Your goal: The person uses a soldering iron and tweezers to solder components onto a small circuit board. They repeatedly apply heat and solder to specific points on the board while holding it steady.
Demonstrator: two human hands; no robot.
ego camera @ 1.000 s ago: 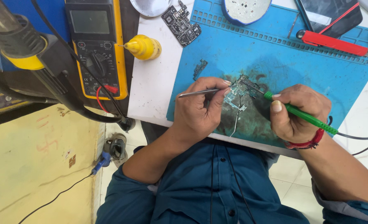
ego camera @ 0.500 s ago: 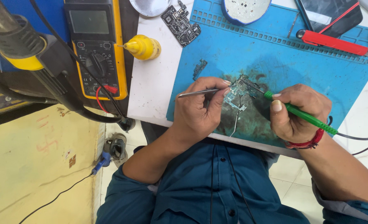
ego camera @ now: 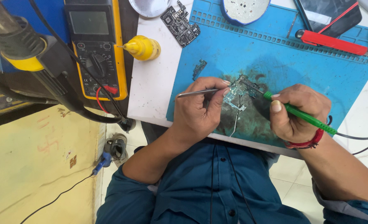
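Circuit board point(ego camera: 237, 96) lies mid-frame on the blue mat point(ego camera: 316, 70); left hand point(ego camera: 200, 110) pinches tweezers point(ego camera: 196, 92), right hand point(ego camera: 298, 112) grips the green soldering iron point(ego camera: 304, 117). A slip could likely dislodge tiny parts.

We see a blue mat point(ego camera: 316, 70) with a dark, greenish-brown stained patch near its near edge, lying on a white tabletop point(ego camera: 151, 83). Our right hand point(ego camera: 298, 112) grips a bright green soldering iron point(ego camera: 308, 118), and a red band point(ego camera: 306, 143) circles that wrist. Our left hand point(ego camera: 200, 110) pinches silver tweezers point(ego camera: 196, 93) over a small silvery-green circuit board point(ego camera: 238, 93). At the far left we see a multimeter point(ego camera: 95, 45), yellow around a black face with a grey screen, and beside it a yellow bottle point(ego camera: 142, 47). A black circuit board point(ego camera: 180, 25) lies farther off. At the far right lies a red tool point(ego camera: 331, 41). Our shirt point(ego camera: 217, 186) is dark teal-blue.
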